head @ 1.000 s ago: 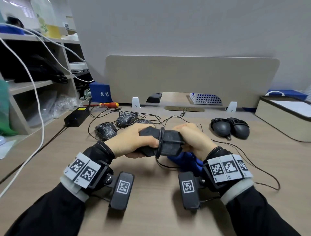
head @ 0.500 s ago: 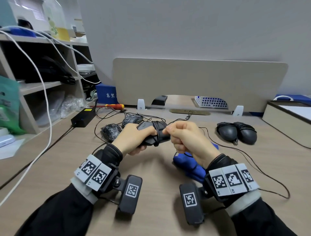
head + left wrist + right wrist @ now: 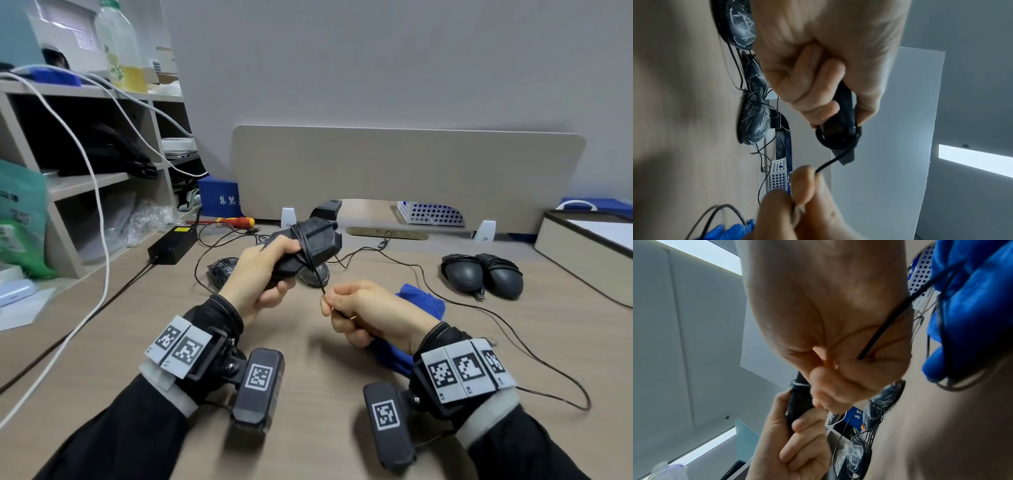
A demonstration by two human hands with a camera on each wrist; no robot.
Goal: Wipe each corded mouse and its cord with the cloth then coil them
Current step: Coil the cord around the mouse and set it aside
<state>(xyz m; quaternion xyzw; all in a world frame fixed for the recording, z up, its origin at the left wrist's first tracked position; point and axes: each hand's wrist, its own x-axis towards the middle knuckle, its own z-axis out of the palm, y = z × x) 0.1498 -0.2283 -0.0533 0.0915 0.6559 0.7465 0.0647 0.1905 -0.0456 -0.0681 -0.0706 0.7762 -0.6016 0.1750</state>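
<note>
Several turns already circle the mouse gripped in her left hand; her right hand pinching the cord should keep tension, laying loops snugly.

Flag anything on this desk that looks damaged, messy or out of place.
Three mice behind the left hand carry pale scratch-like marks and lie in tangled loose cords, unlike the two neatly wrapped mice on the right. A red-handled screwdriver lies among the cords. Nothing looks spilled.
</note>
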